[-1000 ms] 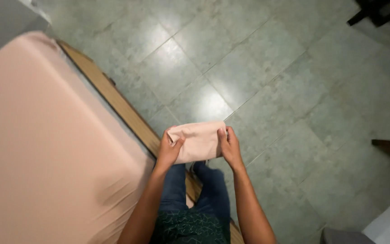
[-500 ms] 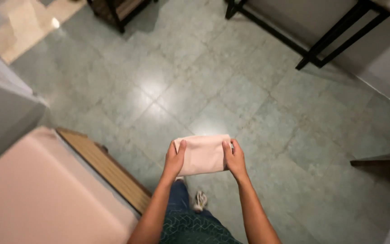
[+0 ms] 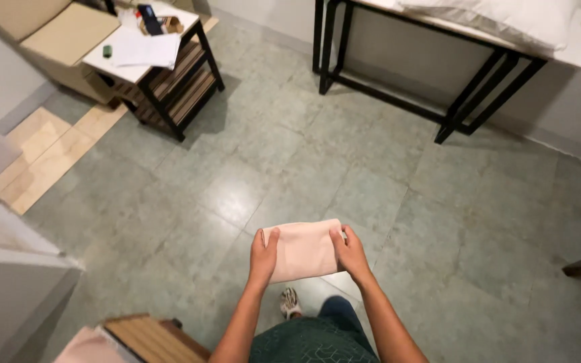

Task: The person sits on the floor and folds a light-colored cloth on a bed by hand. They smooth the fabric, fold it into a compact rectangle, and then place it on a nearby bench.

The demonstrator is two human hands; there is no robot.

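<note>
I hold a folded pale pink cloth [image 3: 302, 249] flat in front of me at waist height, above the green tiled floor. My left hand [image 3: 263, 257] grips its left edge, thumb on top. My right hand [image 3: 349, 253] grips its right edge the same way. The cloth is a neat rectangle, a little wider than my two hands. Below it I see my dark green top, blue trousers and one foot in a shoe [image 3: 290, 302].
A small low table [image 3: 163, 60] with papers and small items stands far left. A black-framed table [image 3: 438, 60] with a white pillow [image 3: 499, 20] runs along the far wall. The bed's wooden corner [image 3: 149, 336] is at bottom left, grey furniture [image 3: 8, 282] beside it.
The view has swung up and away from the pink bed, which has slid out of sight at bottom left. The far tables have come into view. Both hands still hold the folded cloth.
</note>
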